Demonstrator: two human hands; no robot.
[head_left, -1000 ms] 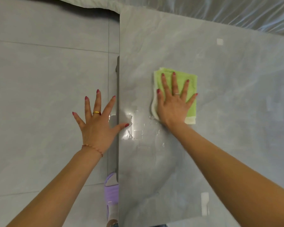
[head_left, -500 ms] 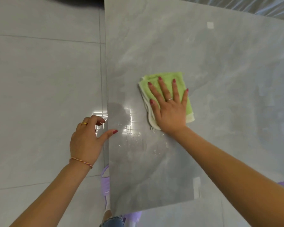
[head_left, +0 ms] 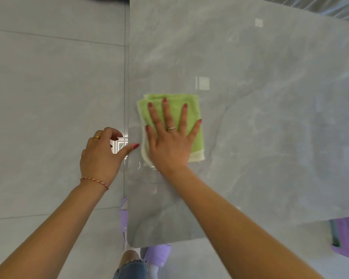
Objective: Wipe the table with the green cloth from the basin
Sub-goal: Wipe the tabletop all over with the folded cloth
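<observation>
A folded green cloth (head_left: 191, 109) lies flat on the glossy grey table (head_left: 250, 87), close to its left edge. My right hand (head_left: 169, 143) presses down on the cloth with the palm flat and fingers spread; the cloth's near left part is hidden under it. My left hand (head_left: 101, 156) is at the table's left edge, thumb on top of the surface and fingers curled down beside the edge. Small wet streaks shine on the table just below the cloth.
Grey floor tiles (head_left: 48, 97) fill the left side. My feet in purple slippers (head_left: 158, 256) stand at the table's near corner. A purple basin (head_left: 345, 238) shows below the table's near edge at the right. Clear plastic sheeting (head_left: 334, 7) lies at the far right.
My right hand has slid the cloth left and nearer, towards the table's left edge. My left hand went from spread over the floor to curled on the table edge.
</observation>
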